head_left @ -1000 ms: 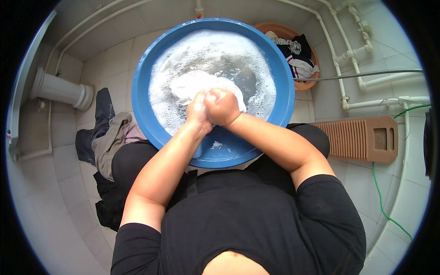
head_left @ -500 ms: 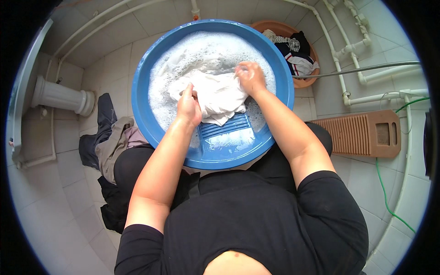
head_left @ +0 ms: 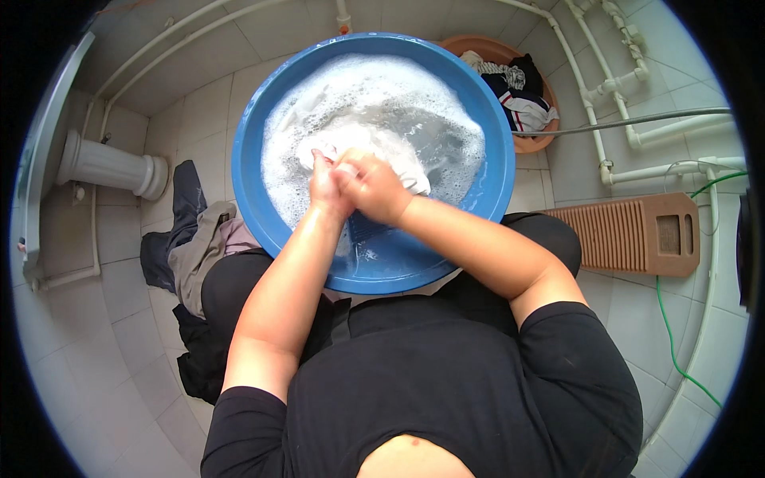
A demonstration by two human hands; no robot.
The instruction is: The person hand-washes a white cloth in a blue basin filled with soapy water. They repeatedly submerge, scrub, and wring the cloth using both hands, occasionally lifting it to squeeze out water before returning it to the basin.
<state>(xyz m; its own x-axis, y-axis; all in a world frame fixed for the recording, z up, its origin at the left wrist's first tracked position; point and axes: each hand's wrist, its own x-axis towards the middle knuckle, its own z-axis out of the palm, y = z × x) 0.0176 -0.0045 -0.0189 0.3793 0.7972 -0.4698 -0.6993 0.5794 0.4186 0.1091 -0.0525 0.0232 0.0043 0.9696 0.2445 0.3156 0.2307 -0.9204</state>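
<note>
A large blue basin (head_left: 253, 199) of sudsy water (head_left: 374, 84) stands in front of me. Inside it, a wet white garment (head_left: 394, 151) is bunched up, partly under the foam and partly behind my hands. My left hand (head_left: 325, 185) is closed on the near left part of this cloth. Pressed up against it, my right hand (head_left: 374, 187) is closed too, its fingers folded over the cloth between the two palms. Just below my hands, the ribbed washboard part of the basin (head_left: 370, 231) shows only in part.
An orange-brown basin (head_left: 550, 131) with dark and white clothes stands at the back right. A brown washboard (head_left: 629, 235) lies at my right, near white pipes (head_left: 606, 103) and a green cord (head_left: 673, 334). Dark and beige clothes (head_left: 195, 239) lie at my left, near a white pedestal (head_left: 115, 166).
My right hand has moved left and toward me, from the cloth's far right end to my left hand. The garment is bunched smaller, and open water shows where its right part was.
</note>
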